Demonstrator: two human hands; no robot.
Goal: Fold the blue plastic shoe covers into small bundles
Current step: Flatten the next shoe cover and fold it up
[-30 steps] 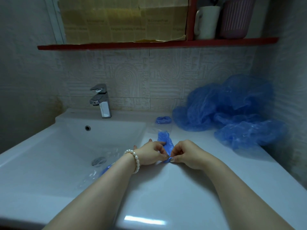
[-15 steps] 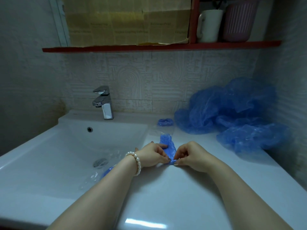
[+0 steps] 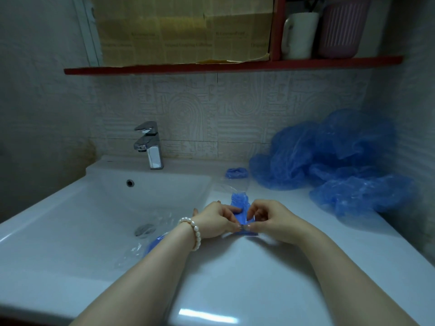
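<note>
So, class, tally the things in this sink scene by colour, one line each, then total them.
Blue: 3, folded shoe cover, small bundle, loose pile counted as one
White: 2, mug, pearl bracelet
Pink: 1, basket
Chrome: 1, faucet
Total: 7

— What did you log for the covers?
— I saw one blue shoe cover [image 3: 239,203] crumpled narrow on the white counter, near end pinched between both hands.
— Others?
— I marked a small finished bundle [image 3: 237,172] further back, and a big loose pile of unfolded covers [image 3: 329,156] heaped in the right corner. Another blue one [image 3: 153,244] lay in the basin, partly hidden.
</note>
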